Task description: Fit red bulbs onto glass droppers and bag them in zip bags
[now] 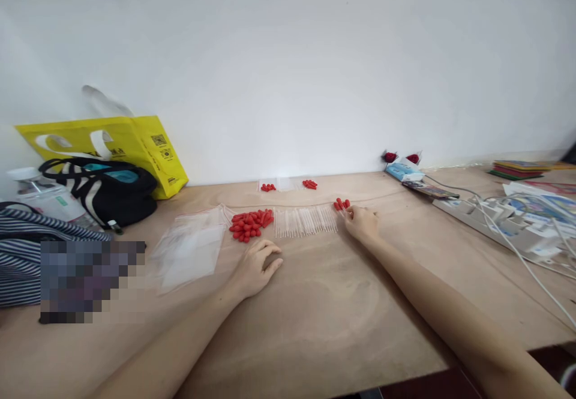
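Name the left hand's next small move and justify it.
Probably take from the large red pile with the left hand: its fingers are open right beside that pile, while the right hand is at the small red cluster near the row of white sticks.

Red pieces [246,226]; whitish sticks [306,223]; yellow bag [146,141]; black pouch [130,198]; dark-and-white striped cloth [20,258]; light-brown tabletop [324,321]; white wall [288,75].

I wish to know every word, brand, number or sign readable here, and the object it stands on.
No word, brand or number is clearly legible.
Yellow bag: two QR-style codes; dark print too small or partly covered.
Clear container: label too blurred.
Blue packet: any print too blurred.
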### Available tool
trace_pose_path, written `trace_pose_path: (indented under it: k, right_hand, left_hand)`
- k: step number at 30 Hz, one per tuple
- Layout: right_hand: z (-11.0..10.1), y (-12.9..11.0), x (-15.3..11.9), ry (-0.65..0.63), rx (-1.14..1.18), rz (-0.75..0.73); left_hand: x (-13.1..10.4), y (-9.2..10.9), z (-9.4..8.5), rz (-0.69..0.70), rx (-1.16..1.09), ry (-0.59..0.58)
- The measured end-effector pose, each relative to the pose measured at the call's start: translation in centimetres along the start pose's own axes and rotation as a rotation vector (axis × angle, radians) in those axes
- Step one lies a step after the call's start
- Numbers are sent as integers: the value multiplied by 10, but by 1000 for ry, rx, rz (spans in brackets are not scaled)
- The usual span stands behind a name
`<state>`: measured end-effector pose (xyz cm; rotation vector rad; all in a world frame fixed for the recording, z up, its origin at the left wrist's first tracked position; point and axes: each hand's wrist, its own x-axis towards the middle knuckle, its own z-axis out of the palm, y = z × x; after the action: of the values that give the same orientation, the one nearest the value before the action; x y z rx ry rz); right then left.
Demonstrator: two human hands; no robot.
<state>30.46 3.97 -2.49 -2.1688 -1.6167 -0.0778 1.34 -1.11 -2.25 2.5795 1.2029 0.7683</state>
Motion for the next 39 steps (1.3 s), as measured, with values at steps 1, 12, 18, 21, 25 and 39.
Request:
trace_pose_path:
  k: [1, 12, 18, 21, 25, 39]
  right_hand:
    - [2, 0, 3, -9, -12, 11]
    - [10, -8, 4, 68, -41, -22]
    - [6, -28, 5, -126, -56, 6]
    - [7, -31, 9, -158, -74, 37]
    - [10, -31, 12, -171, -86, 35]
    - [-8, -36, -22, -96, 124, -437]
  left_hand:
    - [0, 0, 0, -1, 2, 2]
    - [0, 0, 0, -1, 13, -7]
    - [0, 0, 0, -1, 11, -9]
    - [0, 0, 0, -7, 14, -9]
    - [-1, -1, 2, 2, -2, 1]
    - [57, -35, -22, -240, 331, 190]
